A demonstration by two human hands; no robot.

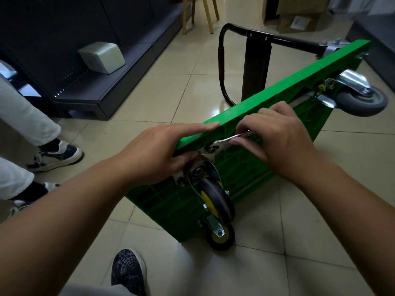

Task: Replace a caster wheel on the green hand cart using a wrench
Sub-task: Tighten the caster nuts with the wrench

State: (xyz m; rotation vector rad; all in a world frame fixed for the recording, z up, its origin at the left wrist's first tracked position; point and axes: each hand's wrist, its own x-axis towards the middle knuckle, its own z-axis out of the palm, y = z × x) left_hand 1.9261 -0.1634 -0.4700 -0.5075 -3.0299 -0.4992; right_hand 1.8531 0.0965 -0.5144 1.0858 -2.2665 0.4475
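Partly, wrench (232,139) buried in right hand (277,135), left hand (164,150) gripping cart (284,86)

We are looking at a dim indoor scene. Light arrives from beyond the fingertips of our right hand (277,135), where the floor tiles (215,111) carry a white glare. The wrench (233,138) under those fingers glints, and the green cart (299,83) is murky below them. Past our left hand (162,150), the shelving (89,77) lies in shade. Edges bow with wide-angle distortion, and the shoes (57,155) far left of the fingers look soft.
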